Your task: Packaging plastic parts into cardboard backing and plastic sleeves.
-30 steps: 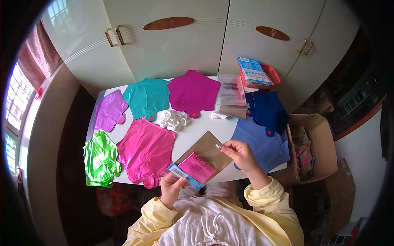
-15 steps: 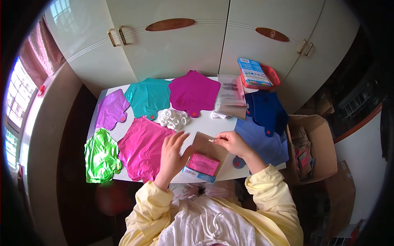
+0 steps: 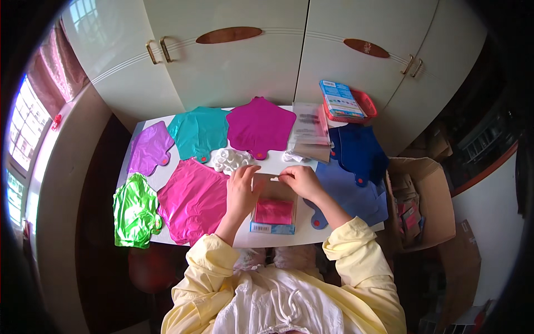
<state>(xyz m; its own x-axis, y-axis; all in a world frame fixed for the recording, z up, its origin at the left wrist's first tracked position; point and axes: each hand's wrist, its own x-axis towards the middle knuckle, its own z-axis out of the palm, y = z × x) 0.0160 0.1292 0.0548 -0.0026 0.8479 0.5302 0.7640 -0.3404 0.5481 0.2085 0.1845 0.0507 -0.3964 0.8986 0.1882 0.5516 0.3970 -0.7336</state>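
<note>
Near the table's point(image 3: 289, 240) front edge, the left hand point(image 3: 242, 189) lies flat, fingers spread, pinning the clear packet point(image 3: 273, 210) with its pink balloon while the right hand point(image 3: 300, 179) pinches the packet's far flap, apparently to steady it for opening.

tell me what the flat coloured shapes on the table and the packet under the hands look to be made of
The flat shapes, like the green one and the magenta star, look like metallic foil film: glossy, creased, catching light. The packet under the left hand and right hand seems to be clear plastic over a brown card backing, probably.
</note>
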